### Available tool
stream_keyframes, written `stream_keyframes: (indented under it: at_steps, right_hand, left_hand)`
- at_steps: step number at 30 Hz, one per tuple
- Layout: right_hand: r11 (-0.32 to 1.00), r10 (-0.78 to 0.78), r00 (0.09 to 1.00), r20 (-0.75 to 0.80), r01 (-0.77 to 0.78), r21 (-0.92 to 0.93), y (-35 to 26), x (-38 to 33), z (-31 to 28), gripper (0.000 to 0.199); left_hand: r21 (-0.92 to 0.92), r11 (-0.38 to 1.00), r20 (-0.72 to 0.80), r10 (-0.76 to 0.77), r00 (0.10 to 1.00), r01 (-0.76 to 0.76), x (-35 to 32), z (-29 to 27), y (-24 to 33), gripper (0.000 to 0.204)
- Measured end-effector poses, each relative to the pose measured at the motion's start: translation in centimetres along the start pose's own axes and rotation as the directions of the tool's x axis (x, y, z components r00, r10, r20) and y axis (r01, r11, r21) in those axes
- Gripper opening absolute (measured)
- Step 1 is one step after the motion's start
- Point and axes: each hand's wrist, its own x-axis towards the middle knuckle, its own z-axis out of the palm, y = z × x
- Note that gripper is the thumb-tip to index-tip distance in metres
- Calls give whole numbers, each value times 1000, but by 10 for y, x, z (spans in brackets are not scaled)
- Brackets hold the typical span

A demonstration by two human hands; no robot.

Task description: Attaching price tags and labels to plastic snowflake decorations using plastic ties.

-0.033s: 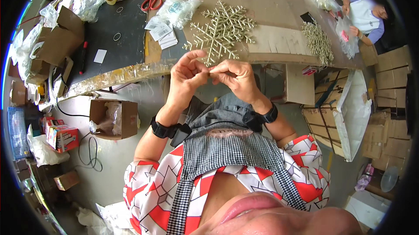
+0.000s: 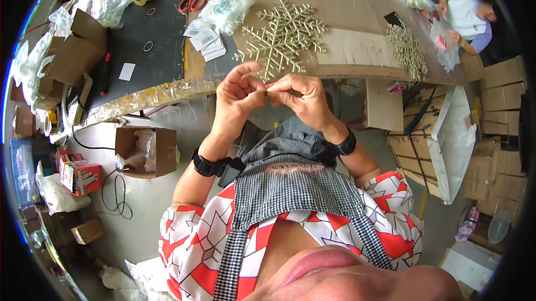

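Note:
My left hand [image 2: 241, 92] and my right hand [image 2: 301, 98] meet in front of the table's near edge. Thumb and forefinger of each are pinched together, fingertips nearly touching. Whatever they hold between them is too small to make out. Just beyond my fingers lie glittery gold snowflake ornaments [image 2: 279, 41], overlapping on the table. Left of these sit a clear plastic bag of small white pieces [image 2: 228, 12] and a loose stack of white printed cards [image 2: 207, 41].
Red-handled scissors [image 2: 192, 3] lie beyond the cards. At far left stands an open cardboard box [image 2: 84, 44] by plastic bags. A bundle of gold ornaments [image 2: 406, 49] rests on the right, near another person [image 2: 468, 19]. An open carton [image 2: 165, 153] sits below the table edge.

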Motion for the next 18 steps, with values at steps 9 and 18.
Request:
stream_keyframes:
  at_steps: [9,18]
  right_hand:
    - [990,88,994,-67,-80,118,8,-8,6,10]
    - [463,611,735,294,-633,620,46,-3,1,46]
  left_hand:
    - [12,997,-3,-75,997,75,2,-2,4,42]
    - [356,932,340,-65,938,-65,-9,9,-1,23]
